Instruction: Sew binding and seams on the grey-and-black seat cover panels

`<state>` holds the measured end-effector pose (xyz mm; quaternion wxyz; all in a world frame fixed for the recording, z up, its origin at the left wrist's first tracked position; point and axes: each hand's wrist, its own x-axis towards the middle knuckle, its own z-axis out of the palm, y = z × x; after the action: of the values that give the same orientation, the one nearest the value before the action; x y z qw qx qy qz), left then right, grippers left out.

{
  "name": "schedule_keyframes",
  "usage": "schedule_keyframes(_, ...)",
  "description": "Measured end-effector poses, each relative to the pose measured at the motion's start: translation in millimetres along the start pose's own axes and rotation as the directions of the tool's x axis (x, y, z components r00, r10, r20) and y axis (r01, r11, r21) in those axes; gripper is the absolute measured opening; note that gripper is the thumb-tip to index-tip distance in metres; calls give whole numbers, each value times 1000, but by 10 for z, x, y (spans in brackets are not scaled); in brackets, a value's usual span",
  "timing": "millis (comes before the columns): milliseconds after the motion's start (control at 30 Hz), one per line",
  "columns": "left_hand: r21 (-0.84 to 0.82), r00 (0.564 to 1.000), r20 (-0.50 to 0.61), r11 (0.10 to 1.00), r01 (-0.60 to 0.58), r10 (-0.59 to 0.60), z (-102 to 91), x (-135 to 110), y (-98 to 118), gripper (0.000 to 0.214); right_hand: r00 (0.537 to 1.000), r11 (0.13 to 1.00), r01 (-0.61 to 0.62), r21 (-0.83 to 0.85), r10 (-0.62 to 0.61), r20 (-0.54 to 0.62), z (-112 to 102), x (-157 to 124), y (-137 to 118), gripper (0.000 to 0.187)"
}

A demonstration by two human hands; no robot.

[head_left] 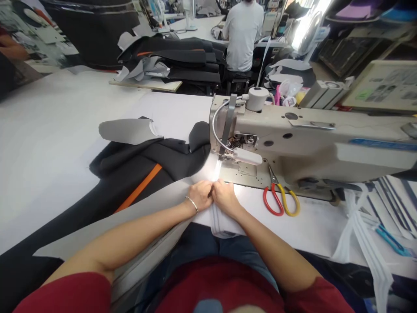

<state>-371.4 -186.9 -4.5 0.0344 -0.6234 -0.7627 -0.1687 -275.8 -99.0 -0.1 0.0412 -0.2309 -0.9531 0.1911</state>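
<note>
Side by side at the front edge of the sewing machine (312,143), my two hands meet over a pale strip. My left hand (200,195), with a bracelet at the wrist, is closed on the edge of a grey fabric piece (130,224). My right hand (224,198) pinches a white tape (218,221), whose striped end hangs down toward my lap. From the hands the tape runs up under the lit needle area. Black padded fabric (146,161) with an orange stripe lies left of the machine. My fingertips are partly hidden.
Scissors (278,198) with red and yellow handles lie on the machine bed's front edge. At right are more white tapes (365,239) and a blue tool (392,241). Stacked dark fabric (189,61) and a seated person (244,37) are beyond the table.
</note>
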Motion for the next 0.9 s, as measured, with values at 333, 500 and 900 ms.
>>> schedule_keyframes(333, 13, 989, 38, 990, 140, -140, 105, 376, 28, 15, 998, 999, -41, 32, 40, 39, -100, 273, 208, 24)
schedule_keyframes(500, 33, 978, 54, 979, 201, -203, 182, 569, 22, 17, 996, 996, -81, 25, 82, -45, -67, 414, 316, 25)
schedule_keyframes(900, 296, 982, 180, 955, -9, -47, -287, 474, 232, 17, 967, 949, 226, 219, -190, -172, -188, 72, 509, 33)
